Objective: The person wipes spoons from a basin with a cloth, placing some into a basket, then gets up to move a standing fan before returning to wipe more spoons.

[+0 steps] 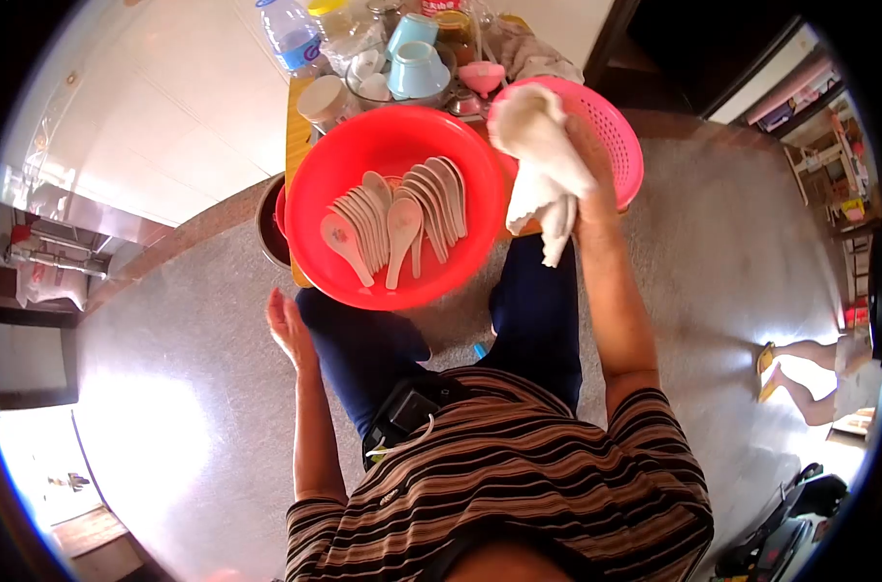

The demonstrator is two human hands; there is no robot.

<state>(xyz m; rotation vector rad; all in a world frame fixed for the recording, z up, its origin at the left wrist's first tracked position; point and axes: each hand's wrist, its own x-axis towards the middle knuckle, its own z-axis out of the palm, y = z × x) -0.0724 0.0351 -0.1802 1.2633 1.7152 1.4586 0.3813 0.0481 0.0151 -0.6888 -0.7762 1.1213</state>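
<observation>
My right hand (589, 160) grips a white cloth (538, 131), which hangs down in loose folds in front of the pink strainer basket (616, 126). Left of it, a large red basin (315, 218) holds several white soup spoons (359, 228), fanned in overlapping rows with one spoon (402, 233) lying on top. My left hand (288, 328) hangs beside my left thigh, below the basin's left side. Its fingers are loosely stretched and nothing shows in them. The cloth covers part of my right fingers.
Behind the basin, the wooden table (295, 126) bears light blue cups (417, 70) in a glass bowl, a plastic bottle (291, 39), jars and a pink funnel (482, 76). A dark bucket (269, 223) stands at the table's left. Another person's legs (800, 369) show at far right.
</observation>
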